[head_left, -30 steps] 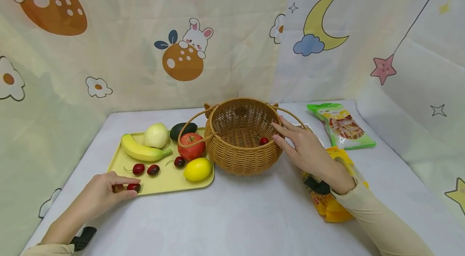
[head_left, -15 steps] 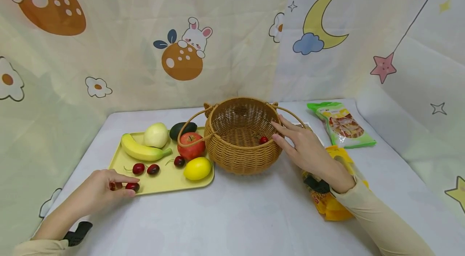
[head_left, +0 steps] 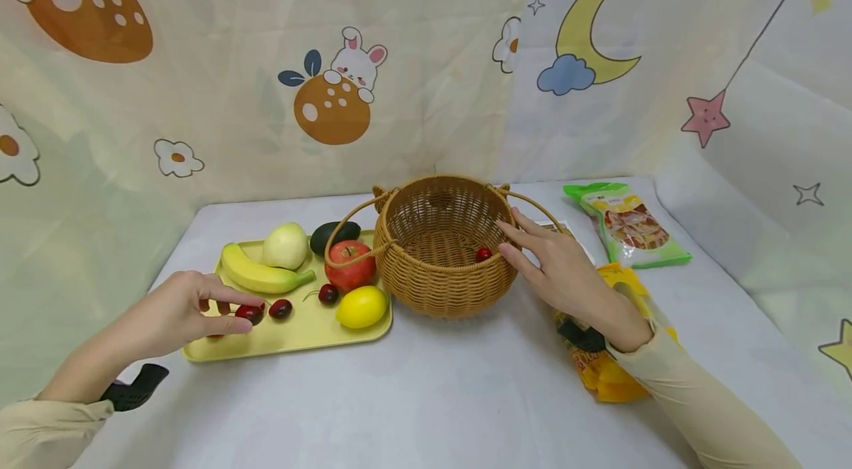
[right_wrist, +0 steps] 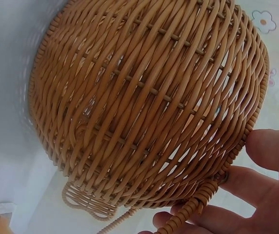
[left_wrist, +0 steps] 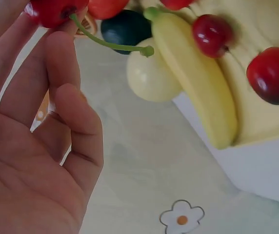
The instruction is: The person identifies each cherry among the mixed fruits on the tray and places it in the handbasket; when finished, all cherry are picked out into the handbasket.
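Observation:
My left hand (head_left: 169,314) pinches a dark red cherry (left_wrist: 56,10) between thumb and fingertips, above the front left of the yellow tray (head_left: 313,339). A green stem hangs from that cherry in the left wrist view. Other cherries (head_left: 280,308) lie on the tray, one partly hidden by the hand. A round wicker basket (head_left: 446,291) stands right of the tray with a single cherry (head_left: 483,254) inside. My right hand (head_left: 562,269) rests with extended fingers on the basket's right rim. In the right wrist view, its thumb touches the rim and other fingers lie by the handle (right_wrist: 190,207).
The tray also bears a banana (head_left: 262,277), a pale round fruit (head_left: 285,245), a dark green oval fruit (head_left: 339,232), an apple (head_left: 349,273) and a lemon (head_left: 362,307). A yellow packet (head_left: 612,380) lies under the right forearm; a green packet (head_left: 629,225) lies behind it.
My left hand has lifted the cherry off the tray's front left corner and moved up and slightly forward with it. The right hand stays on the basket rim.

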Available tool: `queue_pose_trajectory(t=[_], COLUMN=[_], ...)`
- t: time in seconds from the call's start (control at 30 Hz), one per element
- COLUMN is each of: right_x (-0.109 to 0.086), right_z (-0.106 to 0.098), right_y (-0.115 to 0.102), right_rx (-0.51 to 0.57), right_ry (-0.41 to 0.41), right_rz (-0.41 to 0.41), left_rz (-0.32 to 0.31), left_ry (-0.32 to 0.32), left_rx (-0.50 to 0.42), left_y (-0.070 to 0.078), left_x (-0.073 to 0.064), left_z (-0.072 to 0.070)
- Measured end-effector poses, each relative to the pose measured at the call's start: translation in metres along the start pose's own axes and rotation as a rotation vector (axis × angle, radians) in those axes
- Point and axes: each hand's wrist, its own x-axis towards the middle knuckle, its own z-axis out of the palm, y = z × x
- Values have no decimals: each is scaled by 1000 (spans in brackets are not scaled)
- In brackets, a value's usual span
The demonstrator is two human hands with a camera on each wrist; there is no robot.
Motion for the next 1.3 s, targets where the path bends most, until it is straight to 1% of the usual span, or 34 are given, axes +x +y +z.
queue_pose_trajectory(t=[0.07, 0.2, 0.3, 0.37, 0.47, 0.6, 0.7, 0.83, 0.9, 1.03, 1.1, 1.17, 1.3], right_x=[0, 1, 1, 1, 1, 1, 1, 1, 2, 3, 3, 2, 1], right_z=[0, 0, 1, 1, 1, 1, 1, 0, 0, 0, 0, 0, 0], right_y=[0, 1, 1, 1, 1, 1, 0, 0, 0, 0, 0, 0, 1], right_rx=[3, 9, 9, 7, 5, 4, 5, 9, 11, 8, 5, 4, 3], right_ry=[2, 4, 0, -3, -7, -13, -13, -4, -1, -4, -7, -8, -7], right_rz=[0, 3, 6, 7, 9, 9, 6, 3, 1, 0, 2, 4, 4], left_rz=[22, 46, 62, 78, 116, 191, 226, 272, 315, 350, 354, 360, 366], left_ry=[3, -7, -31, -45, -80, -106, -136, -181, -184, -203, -217, -233, -263], left_rx=[-35, -111, -162, -180, -196, -164, -154, -157, -138, -122, -130, -147, -143], left_y=[5, 16, 27, 35, 48, 69, 87, 106, 112, 125, 132, 138, 148], left_x=[5, 15, 25, 33, 50, 72, 89, 115, 129, 152, 163, 175, 198], left_z=[-3, -6, -8, -10, -12, -14, -18, -25, -28, -32, -32, -31, -24])
